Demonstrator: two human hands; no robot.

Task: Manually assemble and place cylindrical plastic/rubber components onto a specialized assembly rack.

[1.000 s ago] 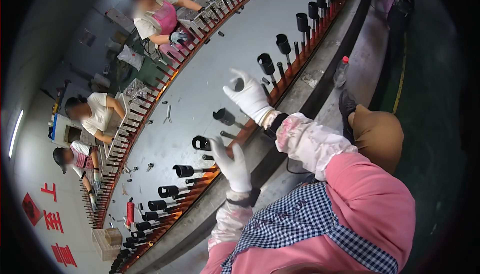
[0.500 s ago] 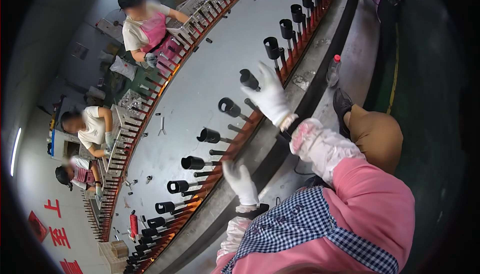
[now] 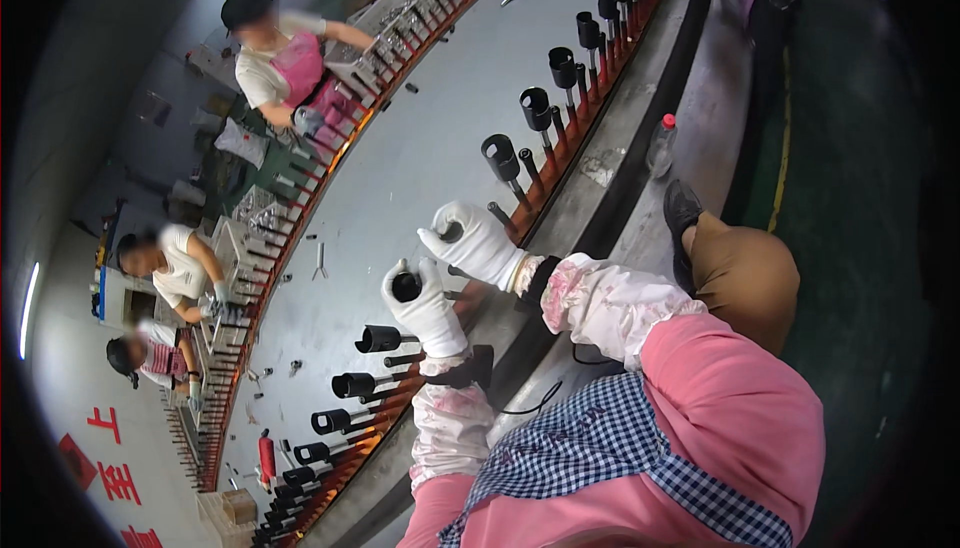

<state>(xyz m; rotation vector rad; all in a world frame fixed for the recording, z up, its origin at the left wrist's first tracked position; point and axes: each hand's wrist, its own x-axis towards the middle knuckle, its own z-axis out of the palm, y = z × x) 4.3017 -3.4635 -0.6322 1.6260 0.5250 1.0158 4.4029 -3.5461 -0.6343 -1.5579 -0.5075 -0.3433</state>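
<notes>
Both my hands wear white gloves and reach over the curved row of upright spindles. My left hand (image 3: 432, 316) is closed around a black cylindrical sleeve (image 3: 405, 287), whose open end shows between thumb and fingers. Just above and to the right, my right hand (image 3: 488, 250) curls its thumb and fingers round another black sleeve (image 3: 451, 233), mostly hidden by the glove. More sleeves stand on metal stems along the row: one (image 3: 500, 156) beyond my right hand and one (image 3: 379, 339) below my left.
Orange-red rail (image 3: 545, 183) carries the spindles around a grey curved table (image 3: 390, 168) with small loose metal parts. Across it, several people work beside white baskets (image 3: 400, 8). A red-capped bottle (image 3: 662, 148) stands right on the ledge. A red cylinder (image 3: 267, 458) lies far left.
My left hand has moved up and left and closed on a sleeve. My right hand, open before, has come down and left round another. The row of sleeves has shifted toward the lower left.
</notes>
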